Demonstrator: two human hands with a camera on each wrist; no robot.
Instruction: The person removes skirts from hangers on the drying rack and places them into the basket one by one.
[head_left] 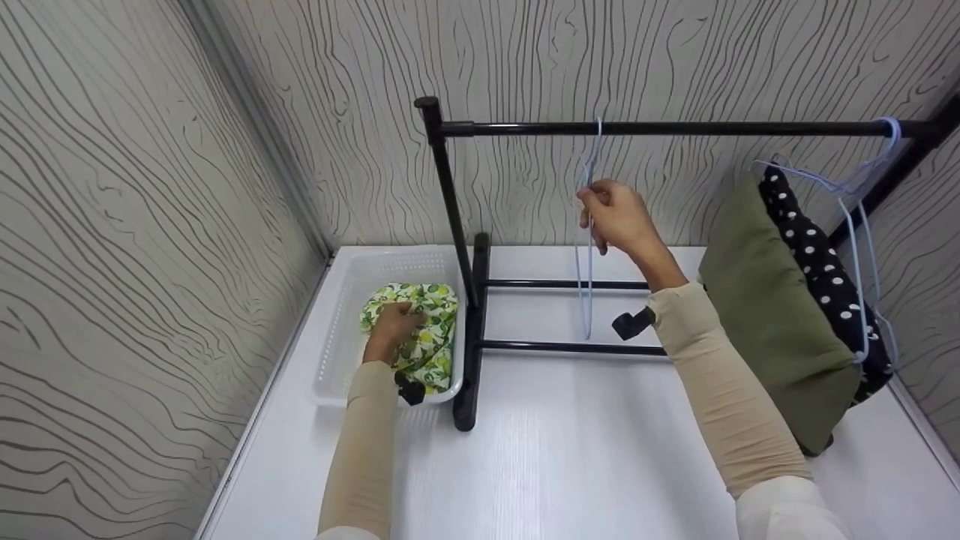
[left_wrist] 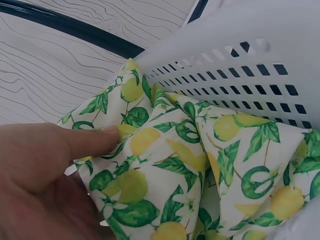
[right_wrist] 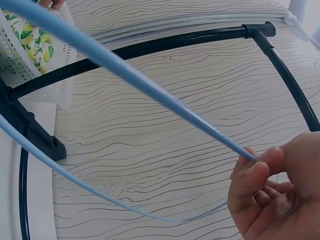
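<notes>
In the white basket lies a lemon-print cloth (head_left: 435,337), folded and rumpled. My left hand (head_left: 395,328) grips it at one edge; in the left wrist view the thumb (left_wrist: 97,141) presses on top while the other fingers go under the fabric, partly hidden. A light blue clothes hanger (head_left: 589,277) hangs by its hook from the black rail, seen nearly edge-on. My right hand (head_left: 619,215) pinches its upper side bar between thumb and fingers, as the right wrist view shows up close on the hanger (right_wrist: 165,100).
A black clothes rack (head_left: 525,129) stands on the white table (head_left: 525,450), its foot right beside the perforated basket (head_left: 337,360). On the right, an olive green cloth (head_left: 780,322) and a black polka-dot cloth (head_left: 817,255) hang from blue hangers. Patterned walls close off the back and left.
</notes>
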